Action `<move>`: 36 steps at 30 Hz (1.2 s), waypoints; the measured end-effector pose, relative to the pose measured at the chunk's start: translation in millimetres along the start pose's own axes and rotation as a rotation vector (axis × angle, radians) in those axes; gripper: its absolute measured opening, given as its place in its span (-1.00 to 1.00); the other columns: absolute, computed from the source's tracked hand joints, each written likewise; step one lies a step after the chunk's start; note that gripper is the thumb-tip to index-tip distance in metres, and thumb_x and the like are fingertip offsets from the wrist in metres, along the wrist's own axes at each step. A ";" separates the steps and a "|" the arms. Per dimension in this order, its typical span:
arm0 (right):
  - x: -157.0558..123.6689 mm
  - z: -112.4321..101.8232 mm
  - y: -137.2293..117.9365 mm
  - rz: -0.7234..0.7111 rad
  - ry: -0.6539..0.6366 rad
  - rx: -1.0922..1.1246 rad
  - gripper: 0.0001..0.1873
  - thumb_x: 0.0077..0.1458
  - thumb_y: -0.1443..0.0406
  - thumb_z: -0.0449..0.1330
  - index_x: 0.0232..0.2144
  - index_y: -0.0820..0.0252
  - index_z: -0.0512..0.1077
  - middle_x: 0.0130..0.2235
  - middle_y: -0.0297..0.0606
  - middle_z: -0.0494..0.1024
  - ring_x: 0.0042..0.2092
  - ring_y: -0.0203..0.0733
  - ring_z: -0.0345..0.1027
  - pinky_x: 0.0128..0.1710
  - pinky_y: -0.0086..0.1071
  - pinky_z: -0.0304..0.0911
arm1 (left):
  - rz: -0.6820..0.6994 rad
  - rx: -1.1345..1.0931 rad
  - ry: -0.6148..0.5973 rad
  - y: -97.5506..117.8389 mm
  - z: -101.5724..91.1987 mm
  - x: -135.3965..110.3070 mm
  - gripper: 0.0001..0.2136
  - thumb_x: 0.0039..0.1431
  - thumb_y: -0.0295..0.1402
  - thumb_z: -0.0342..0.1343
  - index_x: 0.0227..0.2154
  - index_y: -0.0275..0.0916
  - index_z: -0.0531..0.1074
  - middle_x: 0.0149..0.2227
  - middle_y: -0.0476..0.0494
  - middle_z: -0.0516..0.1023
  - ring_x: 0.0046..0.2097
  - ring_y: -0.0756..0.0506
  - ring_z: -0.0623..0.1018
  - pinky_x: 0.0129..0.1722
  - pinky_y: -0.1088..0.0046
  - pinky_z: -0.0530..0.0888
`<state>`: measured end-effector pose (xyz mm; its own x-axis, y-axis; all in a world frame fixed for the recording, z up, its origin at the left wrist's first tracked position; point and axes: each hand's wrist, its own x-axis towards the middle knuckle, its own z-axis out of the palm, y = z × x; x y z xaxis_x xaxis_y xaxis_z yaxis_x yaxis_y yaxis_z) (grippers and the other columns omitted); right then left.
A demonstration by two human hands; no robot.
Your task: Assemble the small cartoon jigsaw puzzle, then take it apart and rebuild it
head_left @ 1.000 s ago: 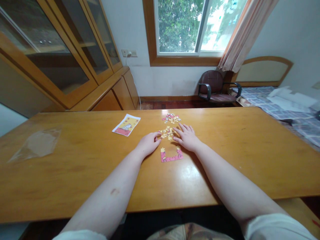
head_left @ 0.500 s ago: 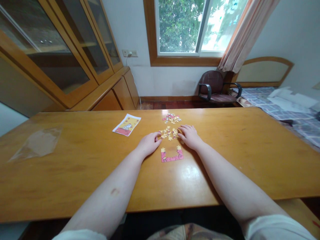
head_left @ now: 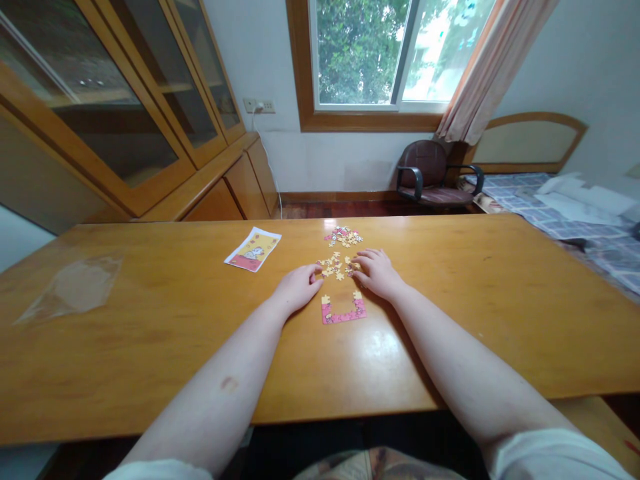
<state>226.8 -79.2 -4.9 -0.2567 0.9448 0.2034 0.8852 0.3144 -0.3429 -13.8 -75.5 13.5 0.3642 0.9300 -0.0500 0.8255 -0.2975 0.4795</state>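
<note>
My left hand [head_left: 299, 287] rests at the left edge of a loose group of yellow puzzle pieces [head_left: 330, 267]. Its fingers are curled in towards the thumb, and whatever may be between them is hidden. On the other side of the group, my right hand [head_left: 379, 273] lies with fingers apart, the fingertips on pieces at the right edge. Nearer to me, between my forearms, a joined U-shaped puzzle border [head_left: 345, 317] lies flat, pink with yellow at the top of both sides. Beyond the group is a mixed heap of pieces [head_left: 343, 235], pink, white and yellow.
A picture sheet [head_left: 253, 250] in yellow and pink lies left of the pieces. Further left is a clear plastic bag [head_left: 75, 287]. All rest on a wooden table [head_left: 150, 320]. Behind stand a glass-door cabinet [head_left: 165, 160], a chair [head_left: 433, 173] and a bed [head_left: 540, 193].
My right hand has shifted slightly left, and pieces beneath its fingertips have moved a little with it. My left hand and the puzzle border look unchanged.
</note>
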 end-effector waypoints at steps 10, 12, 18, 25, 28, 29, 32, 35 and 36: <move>-0.5 -7.5 1.7 -0.005 -0.029 -0.013 -0.76 0.13 0.14 0.16 -0.23 0.09 0.53 0.00 -0.20 0.48 0.11 -0.04 0.19 0.23 0.05 -0.22 | 0.052 0.038 -0.014 -2.0 0.3 0.1 -0.66 0.14 -0.25 0.00 -0.03 -0.12 0.44 -0.27 -0.08 0.53 -0.25 -0.11 0.49 -0.27 0.43 0.37; -1.9 -8.5 -0.9 -0.024 -0.037 -0.030 -0.69 0.15 0.12 0.14 -0.12 0.07 0.50 0.06 -0.19 0.44 0.16 -0.02 0.14 0.24 0.07 -0.26 | 0.083 0.052 -0.022 -1.8 0.3 -0.7 -0.64 0.14 -0.24 0.01 0.00 -0.10 0.43 -0.21 -0.10 0.53 -0.19 -0.12 0.49 -0.21 0.41 0.38; -2.3 -1.9 -15.5 -0.109 -0.182 -0.118 -0.39 0.19 -0.03 0.03 0.24 -0.05 0.16 0.32 -0.23 0.08 0.32 0.18 -0.22 0.24 0.20 -0.40 | 0.163 0.105 0.010 2.7 1.7 -3.6 -0.56 0.13 -0.17 0.04 0.10 -0.05 0.35 -0.07 -0.16 0.48 -0.04 -0.18 0.46 -0.01 0.28 0.37; 0.2 0.0 -10.5 -0.090 -0.108 -0.093 -0.56 0.23 0.01 -0.02 0.05 -0.05 0.41 0.25 -0.27 0.23 0.30 0.19 -0.16 0.21 0.26 -0.39 | 0.364 0.162 -0.175 9.3 9.6 -4.2 -0.44 0.16 -0.04 0.01 0.23 0.07 0.14 0.33 -0.01 0.06 0.33 -0.30 -0.02 0.27 -0.11 -0.18; 1.4 1.8 -4.1 -0.053 0.004 -0.062 -0.71 0.20 0.10 0.09 -0.24 0.03 0.56 0.08 -0.26 0.44 0.22 0.10 0.04 0.23 0.19 -0.33 | 0.355 0.157 -0.222 10.5 8.9 -4.3 -0.45 0.19 -0.05 -0.04 0.23 0.02 0.14 0.30 -0.01 0.14 0.34 -0.27 -0.03 0.26 -0.12 -0.24; 2.1 3.1 -2.7 -0.037 0.042 -0.054 -0.75 0.17 0.12 0.13 -0.29 0.06 0.56 0.03 -0.25 0.48 0.19 0.07 0.09 0.23 0.17 -0.31 | 0.344 0.155 -0.219 11.0 7.8 -4.6 -0.46 0.19 -0.05 -0.04 0.23 0.00 0.17 0.29 -0.02 0.16 0.34 -0.27 -0.01 0.27 -0.12 -0.23; 4.6 7.5 -1.1 -0.013 0.114 -0.040 -0.80 0.09 0.12 0.22 -0.33 0.08 0.55 -0.05 -0.21 0.52 0.12 0.03 0.16 0.22 0.16 -0.27 | 0.309 0.141 -0.202 12.0 4.6 -5.6 -0.47 0.18 -0.06 -0.02 0.20 -0.04 0.22 0.28 -0.05 0.20 0.33 -0.26 0.03 0.28 -0.08 -0.18; 5.7 11.0 -2.0 -0.041 0.087 -0.032 -0.84 0.06 0.14 0.25 -0.34 0.04 0.56 -0.07 -0.23 0.51 0.10 0.02 0.17 0.21 0.18 -0.27 | 0.289 0.118 -0.189 11.3 4.0 -5.8 -0.49 0.18 -0.08 -0.01 0.19 -0.05 0.24 0.26 -0.07 0.23 0.32 -0.25 0.07 0.28 -0.05 -0.12; 5.6 11.7 -2.3 -0.055 0.070 -0.028 -0.86 0.07 0.16 0.25 -0.33 0.02 0.56 -0.06 -0.25 0.51 0.11 0.02 0.16 0.21 0.18 -0.26 | 0.285 0.112 -0.182 10.4 4.5 -5.6 -0.49 0.18 -0.08 -0.01 0.18 -0.04 0.24 0.26 -0.08 0.23 0.31 -0.25 0.08 0.28 -0.04 -0.11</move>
<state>218.8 -73.5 -13.7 -0.2788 0.9170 0.2853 0.8811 0.3624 -0.3038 -5.3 -84.7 14.9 0.6494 0.7552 -0.0884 0.7181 -0.5709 0.3981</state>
